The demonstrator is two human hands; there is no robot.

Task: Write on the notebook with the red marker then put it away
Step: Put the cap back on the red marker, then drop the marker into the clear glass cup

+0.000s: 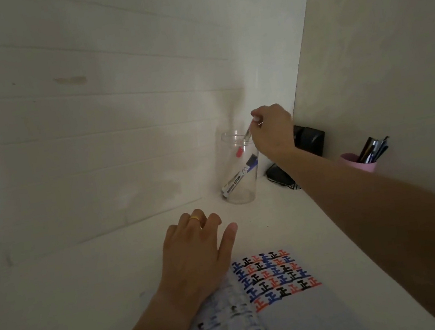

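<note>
Rows of red, blue and black characters across the white notebook (280,280). Clear jar (236,167) at 12 o'clock, blue-capped white marker (237,178) inside, seemingly a red tip. Pink cup (358,162) at 3 o'clock. Gold ring (195,218).

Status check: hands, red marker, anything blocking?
Right hand holds red marker, tip down in clear jar. Left hand flat, edge on notebook. Blue marker already inside; nothing blocking.

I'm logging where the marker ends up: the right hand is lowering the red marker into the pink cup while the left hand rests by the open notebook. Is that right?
Not quite. The head view shows the right hand lowering the red marker into the clear jar, not the pink cup, which stands farther right. The left hand does rest by the open notebook.
</note>
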